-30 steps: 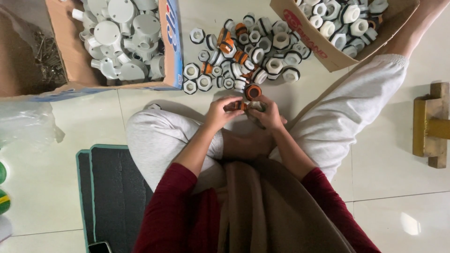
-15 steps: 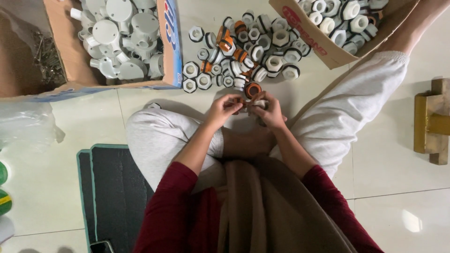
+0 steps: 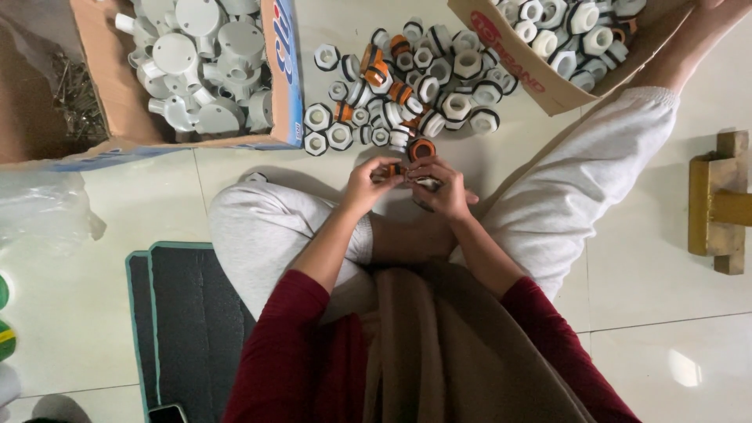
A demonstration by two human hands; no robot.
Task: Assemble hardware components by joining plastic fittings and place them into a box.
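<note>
**Two hands pinch small fitting over floor pile**

While both hands meet at frame centre, left hand [image 3: 374, 178] pinches a small orange-and-dark fitting [image 3: 394, 168] at fingertips; right hand [image 3: 440, 188] closes on a pale part [image 3: 428, 182], type unclear. Fitting's long axis roughly 9-to-3, hard to tell which end leads. One orange ring [image 3: 421, 148] lies at 12 o'clock, just beside the fingers. Loose pile of white nuts [image 3: 407, 86] beyond it, several dozen, too overlapped to count. Two cardboard boxes: left box [image 3: 280, 70] at 10 o'clock with white round junction boxes, right box [image 3: 509, 48] at 1 o'clock with more nuts. One yellow wooden block [image 3: 719, 204] at 3 o'clock.

Tiled floor [image 3: 658, 274] under fittings [image 3: 407, 86], boxes [image 3: 125, 117], mat [image 3: 188, 329]
</note>
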